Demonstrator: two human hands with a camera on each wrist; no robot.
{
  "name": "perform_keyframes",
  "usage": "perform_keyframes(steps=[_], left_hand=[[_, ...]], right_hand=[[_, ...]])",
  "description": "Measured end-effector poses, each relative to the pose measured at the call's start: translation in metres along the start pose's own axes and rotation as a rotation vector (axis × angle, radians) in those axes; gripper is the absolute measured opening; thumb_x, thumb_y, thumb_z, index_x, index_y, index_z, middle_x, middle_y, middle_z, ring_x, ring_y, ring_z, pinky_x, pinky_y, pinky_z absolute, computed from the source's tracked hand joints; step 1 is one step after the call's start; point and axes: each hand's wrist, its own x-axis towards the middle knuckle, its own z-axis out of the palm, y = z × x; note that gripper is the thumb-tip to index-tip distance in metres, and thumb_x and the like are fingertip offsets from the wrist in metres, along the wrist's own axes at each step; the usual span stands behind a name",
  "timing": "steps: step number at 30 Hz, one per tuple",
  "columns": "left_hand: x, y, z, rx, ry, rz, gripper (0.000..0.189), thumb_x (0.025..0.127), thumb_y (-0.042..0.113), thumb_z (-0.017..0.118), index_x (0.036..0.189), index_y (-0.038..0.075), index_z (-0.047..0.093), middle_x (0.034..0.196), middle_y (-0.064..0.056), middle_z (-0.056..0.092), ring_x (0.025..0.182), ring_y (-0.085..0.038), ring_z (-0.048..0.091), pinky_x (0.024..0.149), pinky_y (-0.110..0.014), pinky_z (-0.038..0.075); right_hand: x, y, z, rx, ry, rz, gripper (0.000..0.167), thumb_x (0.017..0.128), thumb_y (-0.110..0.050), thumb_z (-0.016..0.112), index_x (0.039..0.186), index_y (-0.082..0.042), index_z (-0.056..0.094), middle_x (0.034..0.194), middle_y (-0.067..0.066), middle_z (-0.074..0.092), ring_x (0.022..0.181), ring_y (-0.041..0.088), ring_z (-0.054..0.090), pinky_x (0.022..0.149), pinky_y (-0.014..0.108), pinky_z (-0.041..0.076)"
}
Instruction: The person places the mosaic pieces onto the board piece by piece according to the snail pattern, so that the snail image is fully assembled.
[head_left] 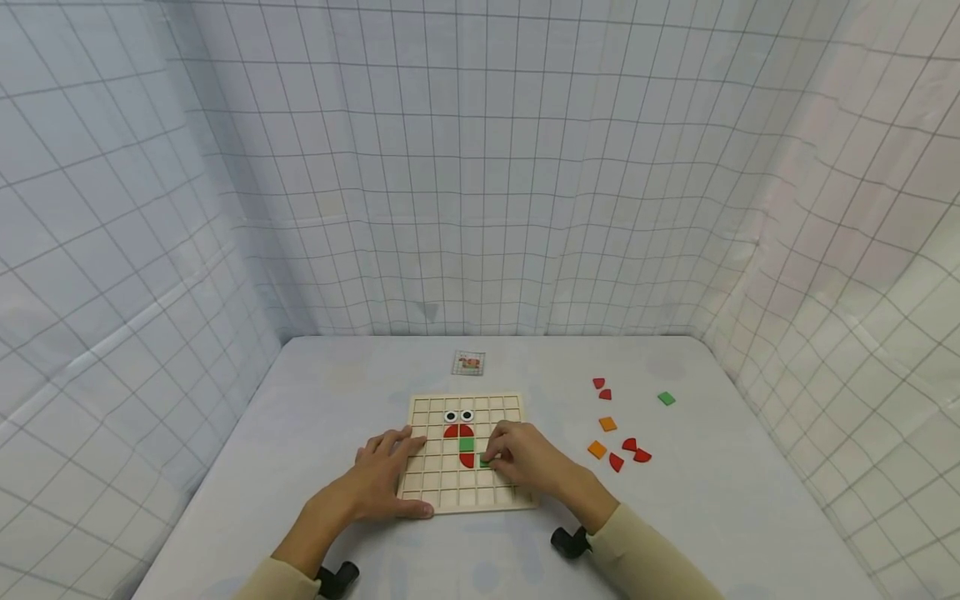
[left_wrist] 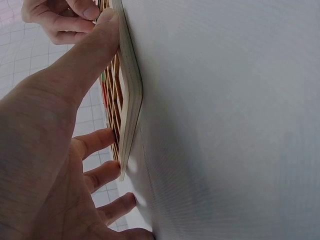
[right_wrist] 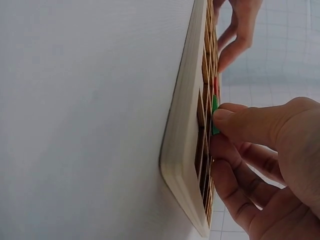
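Note:
A wooden grid board (head_left: 438, 481) lies on the table. Two eye tiles (head_left: 459, 416) sit in its upper part, above two red quarter-circle tiles (head_left: 458, 431). Below these are a green square tile (head_left: 467, 445) and another red quarter-circle (head_left: 467, 460). My left hand (head_left: 384, 479) rests spread over the board's left side, thumb on the front edge and fingertips at the left rim. With thumb and fingers my right hand (head_left: 525, 457) pinches a second green square tile (right_wrist: 215, 115) at the board's surface, right of the lower red piece. Its fingers partly cover this tile.
A small picture card (head_left: 468, 363) lies behind the board. To the right are scattered red quarter-circles (head_left: 617, 462), two orange squares (head_left: 597, 449) and a green square (head_left: 667, 398). White gridded curtains (head_left: 480, 167) stand behind the table and at both sides.

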Motion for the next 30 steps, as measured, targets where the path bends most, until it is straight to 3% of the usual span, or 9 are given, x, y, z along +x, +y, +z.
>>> perform_keyframes(steps=[16, 30], left_hand=[[0.0021, -0.0032, 0.0031, 0.002, 0.005, 0.003, 0.120, 0.083, 0.066, 0.101, 0.176, 0.013, 0.048, 0.184, -0.026, 0.039, 0.163, -0.063, 0.039, 0.126, -0.088, 0.034], [0.0002, -0.0009, 0.0008, 0.002, 0.008, 0.026, 0.118, 0.085, 0.064, 0.101, 0.176, 0.013, 0.047, 0.183, -0.026, 0.039, 0.162, -0.063, 0.041, 0.126, -0.090, 0.035]], right_hand=[[0.0050, 0.0019, 0.0040, 0.013, 0.028, -0.061, 0.008, 0.102, -0.001, 0.089, 0.106, -0.007, 0.093, 0.111, 0.006, 0.079, 0.087, -0.001, 0.058, 0.075, 0.016, 0.053], [-0.0022, 0.0048, -0.0015, 0.004, 0.015, -0.039, 0.010, 0.103, -0.004, 0.088, 0.111, -0.008, 0.093, 0.111, 0.005, 0.078, 0.091, 0.002, 0.061, 0.079, 0.018, 0.055]])
